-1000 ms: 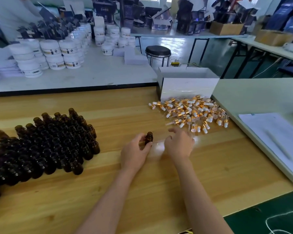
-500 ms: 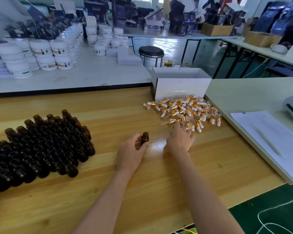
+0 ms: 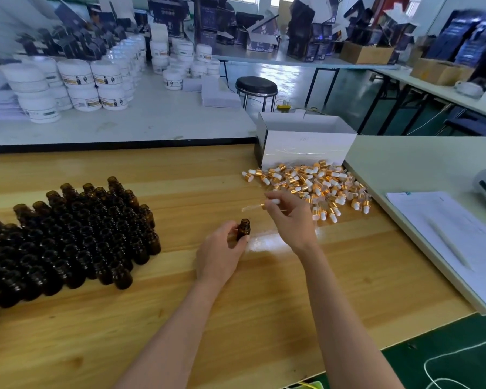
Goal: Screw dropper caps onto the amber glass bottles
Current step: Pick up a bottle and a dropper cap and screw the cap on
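Left hand (image 3: 220, 255) grips upright amber bottle (image 3: 243, 230); right hand (image 3: 291, 217) pinches dropper cap (image 3: 264, 205) above.

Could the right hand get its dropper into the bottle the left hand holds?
Likely yes: the bottle stands open-mouthed in the left hand, and nothing lies between it and the dropper in the right hand.

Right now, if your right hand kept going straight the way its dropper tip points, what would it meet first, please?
Probably nothing close: the dropper in the right hand points left, passing above the bottle in the left hand. Beyond stands the block of bottles, though height is unclear.
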